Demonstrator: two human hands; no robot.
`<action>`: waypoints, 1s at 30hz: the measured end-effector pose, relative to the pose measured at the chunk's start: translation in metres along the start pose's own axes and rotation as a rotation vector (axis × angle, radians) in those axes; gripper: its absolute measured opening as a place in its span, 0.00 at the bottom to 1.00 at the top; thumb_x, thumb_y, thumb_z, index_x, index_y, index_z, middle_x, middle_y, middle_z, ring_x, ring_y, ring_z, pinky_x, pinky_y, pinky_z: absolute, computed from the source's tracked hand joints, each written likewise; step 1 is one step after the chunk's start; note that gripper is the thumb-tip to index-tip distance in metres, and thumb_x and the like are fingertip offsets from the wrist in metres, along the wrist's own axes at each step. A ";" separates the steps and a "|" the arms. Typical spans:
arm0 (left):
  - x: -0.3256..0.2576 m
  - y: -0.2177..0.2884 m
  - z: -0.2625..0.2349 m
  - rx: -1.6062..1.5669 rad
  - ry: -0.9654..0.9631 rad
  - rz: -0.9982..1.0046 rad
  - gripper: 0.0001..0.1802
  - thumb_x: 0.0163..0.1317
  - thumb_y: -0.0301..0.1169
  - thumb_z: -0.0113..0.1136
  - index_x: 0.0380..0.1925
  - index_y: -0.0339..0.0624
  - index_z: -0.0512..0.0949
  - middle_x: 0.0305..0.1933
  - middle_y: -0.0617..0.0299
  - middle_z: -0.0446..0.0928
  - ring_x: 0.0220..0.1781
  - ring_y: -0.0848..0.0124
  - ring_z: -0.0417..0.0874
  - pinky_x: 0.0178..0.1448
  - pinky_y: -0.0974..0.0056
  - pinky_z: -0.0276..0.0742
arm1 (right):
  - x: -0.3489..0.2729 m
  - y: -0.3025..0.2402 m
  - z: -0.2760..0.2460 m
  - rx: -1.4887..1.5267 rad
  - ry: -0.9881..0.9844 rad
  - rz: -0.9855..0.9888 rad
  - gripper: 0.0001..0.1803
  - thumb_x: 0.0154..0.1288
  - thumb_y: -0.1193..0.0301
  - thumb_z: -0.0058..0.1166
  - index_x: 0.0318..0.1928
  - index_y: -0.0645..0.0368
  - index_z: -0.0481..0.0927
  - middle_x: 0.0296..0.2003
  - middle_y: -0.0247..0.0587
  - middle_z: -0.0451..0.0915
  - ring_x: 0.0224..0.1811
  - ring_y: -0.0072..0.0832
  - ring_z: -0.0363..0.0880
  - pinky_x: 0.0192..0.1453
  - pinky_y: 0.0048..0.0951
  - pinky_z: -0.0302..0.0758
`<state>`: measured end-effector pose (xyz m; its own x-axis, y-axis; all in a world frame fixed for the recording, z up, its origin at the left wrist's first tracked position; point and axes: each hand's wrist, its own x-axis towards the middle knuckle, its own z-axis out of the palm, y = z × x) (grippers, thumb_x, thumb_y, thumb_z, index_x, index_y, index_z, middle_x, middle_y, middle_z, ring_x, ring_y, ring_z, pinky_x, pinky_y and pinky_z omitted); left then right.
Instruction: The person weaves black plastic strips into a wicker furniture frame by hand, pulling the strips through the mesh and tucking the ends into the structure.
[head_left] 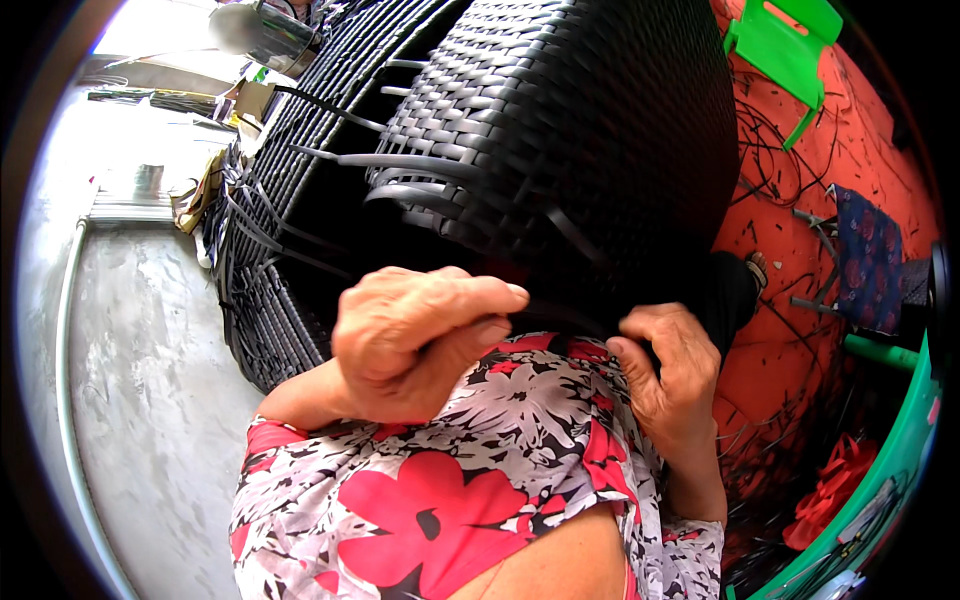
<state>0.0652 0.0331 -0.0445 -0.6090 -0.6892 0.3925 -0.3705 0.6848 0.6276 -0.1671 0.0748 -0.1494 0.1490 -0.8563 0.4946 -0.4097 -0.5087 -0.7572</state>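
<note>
In front of me is a piece of black wickerwork (600,130), tightly woven from flat, shiny strands. Loose strand ends (400,162) stick out from its lower left edge. My left hand (405,340) is closed, thumb and forefinger pinching one end of a black strip (562,317). That strip runs dimly against the dark weave towards my right hand (670,375), whose curled fingers close on its other end. Both hands are close to my body, just below the wickerwork. The exact grip of the right fingertips is partly hidden.
More black woven pieces (330,90) are stacked at the left by a grey wall (150,330). Right, a green plastic chair (790,45) and a cloth-seated folding stool (865,255) stand on the red floor (790,370), littered with strand scraps. A green tub (905,430) is at lower right.
</note>
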 end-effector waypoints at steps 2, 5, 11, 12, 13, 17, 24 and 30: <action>0.000 -0.003 0.011 0.044 -0.022 0.085 0.10 0.55 0.15 0.64 0.38 0.24 0.80 0.22 0.56 0.80 0.20 0.68 0.81 0.26 0.68 0.76 | 0.006 -0.005 0.002 -0.089 0.097 -0.118 0.12 0.58 0.75 0.65 0.41 0.68 0.81 0.33 0.47 0.81 0.31 0.40 0.81 0.34 0.35 0.77; -0.001 -0.003 0.028 -0.087 -0.017 0.092 0.12 0.52 0.15 0.67 0.38 0.24 0.80 0.22 0.54 0.79 0.20 0.65 0.81 0.24 0.67 0.75 | 0.010 -0.016 0.010 0.158 0.024 -0.138 0.15 0.58 0.80 0.62 0.47 0.70 0.80 0.37 0.50 0.83 0.34 0.43 0.83 0.36 0.36 0.79; 0.019 -0.020 0.005 0.366 0.171 0.463 0.21 0.54 0.35 0.69 0.44 0.30 0.80 0.39 0.48 0.80 0.35 0.54 0.82 0.41 0.57 0.78 | 0.013 -0.023 0.017 0.429 -0.029 0.104 0.05 0.71 0.80 0.51 0.44 0.64 0.79 0.30 0.42 0.80 0.28 0.26 0.80 0.32 0.24 0.75; 0.024 -0.028 -0.004 0.460 0.208 0.417 0.20 0.57 0.34 0.67 0.46 0.31 0.80 0.44 0.47 0.80 0.44 0.51 0.81 0.50 0.54 0.76 | 0.015 -0.021 0.017 0.470 0.010 0.140 0.05 0.73 0.79 0.50 0.44 0.64 0.79 0.36 0.41 0.80 0.28 0.22 0.78 0.33 0.22 0.74; 0.027 -0.035 -0.009 0.572 0.261 0.357 0.18 0.59 0.31 0.65 0.48 0.33 0.79 0.48 0.48 0.79 0.49 0.49 0.79 0.55 0.53 0.72 | 0.019 -0.019 0.019 0.420 0.044 0.122 0.05 0.70 0.81 0.51 0.44 0.64 0.78 0.36 0.43 0.80 0.28 0.27 0.79 0.32 0.24 0.76; 0.024 -0.052 -0.013 0.618 0.253 0.171 0.10 0.61 0.24 0.61 0.43 0.38 0.80 0.43 0.55 0.80 0.44 0.58 0.79 0.51 0.60 0.66 | 0.042 -0.011 0.035 0.210 0.201 -0.118 0.12 0.65 0.81 0.55 0.49 0.66 0.78 0.43 0.50 0.79 0.38 0.40 0.83 0.38 0.31 0.80; 0.021 -0.047 0.000 0.190 0.303 -0.059 0.04 0.60 0.23 0.64 0.34 0.38 0.79 0.31 0.60 0.78 0.34 0.66 0.79 0.44 0.64 0.67 | 0.062 -0.023 0.060 0.038 0.270 -0.170 0.19 0.65 0.74 0.60 0.56 0.66 0.77 0.47 0.51 0.78 0.39 0.39 0.83 0.37 0.30 0.81; 0.021 -0.042 0.013 -0.022 0.256 -0.090 0.05 0.58 0.20 0.64 0.30 0.37 0.77 0.27 0.61 0.75 0.29 0.68 0.75 0.38 0.65 0.69 | 0.057 -0.029 0.052 -0.016 0.319 -0.098 0.16 0.62 0.74 0.61 0.49 0.66 0.77 0.43 0.50 0.76 0.33 0.42 0.82 0.32 0.32 0.81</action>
<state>0.0592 -0.0072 -0.0713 -0.3760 -0.7864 0.4901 -0.3976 0.6147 0.6812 -0.1003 0.0357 -0.1214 -0.0997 -0.7305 0.6756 -0.4221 -0.5838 -0.6936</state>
